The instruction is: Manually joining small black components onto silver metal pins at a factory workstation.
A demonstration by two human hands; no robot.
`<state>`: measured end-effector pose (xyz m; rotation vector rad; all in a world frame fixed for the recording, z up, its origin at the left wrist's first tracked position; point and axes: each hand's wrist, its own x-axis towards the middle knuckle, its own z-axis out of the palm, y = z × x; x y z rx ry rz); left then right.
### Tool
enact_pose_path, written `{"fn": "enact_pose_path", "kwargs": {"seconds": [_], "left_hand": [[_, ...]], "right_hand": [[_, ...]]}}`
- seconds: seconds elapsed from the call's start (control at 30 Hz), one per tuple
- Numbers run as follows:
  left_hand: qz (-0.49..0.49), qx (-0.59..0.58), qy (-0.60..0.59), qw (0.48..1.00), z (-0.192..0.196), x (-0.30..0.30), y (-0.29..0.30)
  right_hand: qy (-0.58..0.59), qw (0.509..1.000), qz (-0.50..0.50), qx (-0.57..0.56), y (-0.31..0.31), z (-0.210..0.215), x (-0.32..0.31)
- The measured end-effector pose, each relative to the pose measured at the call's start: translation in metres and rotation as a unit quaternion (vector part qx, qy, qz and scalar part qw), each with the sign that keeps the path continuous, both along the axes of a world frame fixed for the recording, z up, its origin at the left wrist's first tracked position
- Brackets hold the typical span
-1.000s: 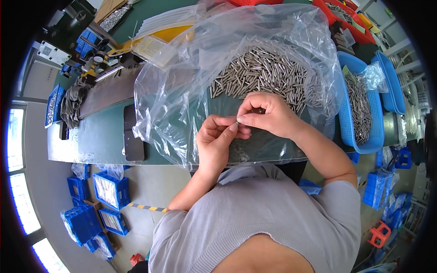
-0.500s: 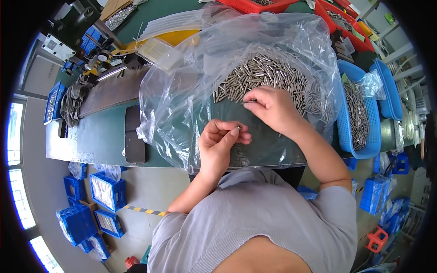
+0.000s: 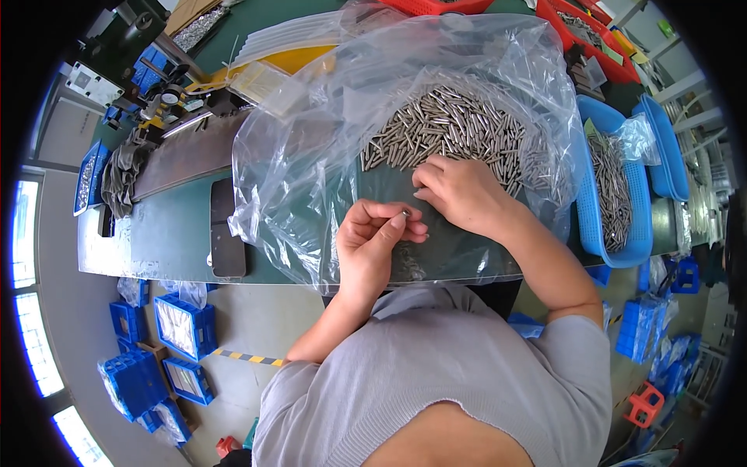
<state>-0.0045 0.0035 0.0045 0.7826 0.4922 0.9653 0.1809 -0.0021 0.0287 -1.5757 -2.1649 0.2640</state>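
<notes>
Many short metal pins (image 3: 447,124) lie heaped on a clear plastic bag (image 3: 303,156) spread over the green table. My left hand (image 3: 372,237) is closed in front of the heap, thumb and forefinger pinching a small metal pin (image 3: 405,213) whose end alone shows. Just right of it and farther off, at the near edge of the heap, is my right hand (image 3: 463,194). Its fingers are curled together, and the back of the hand hides whatever is between them.
A blue basket (image 3: 640,233) of metal pins stands at the right, red baskets (image 3: 545,11) at the far right. To the left lie a dark phone (image 3: 227,233) and a brown plate (image 3: 187,159) beside a bench machine (image 3: 132,47). Blue crates (image 3: 183,327) stand on the floor.
My right hand has drawn slightly nearer to me, its fingers curling inward; the pin seen at its fingertips is now out of sight. The left hand has hardly moved.
</notes>
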Motion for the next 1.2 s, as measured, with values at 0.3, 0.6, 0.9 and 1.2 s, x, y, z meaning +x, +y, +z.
{"fn": "enact_pose_path", "kwargs": {"seconds": [0.3, 0.6, 0.9, 1.2], "left_hand": [[0.005, -0.001, 0.005, 1.0, 0.001, 0.0, 0.0], [0.007, -0.009, 0.017, 1.0, 0.002, 0.001, 0.0], [0.013, 0.01, 0.032, 0.999, -0.001, 0.002, 0.0], [0.008, -0.001, 0.012, 1.0, 0.001, 0.001, -0.001]], "right_hand": [[0.36, 0.922, -0.011, -0.14, -0.003, 0.016, 0.006], [0.436, 0.878, 0.013, -0.198, -0.008, 0.017, -0.001], [0.394, 0.904, 0.044, -0.157, -0.005, 0.008, -0.004], [0.768, 0.591, -0.056, -0.24, 0.003, 0.023, 0.023]]}}
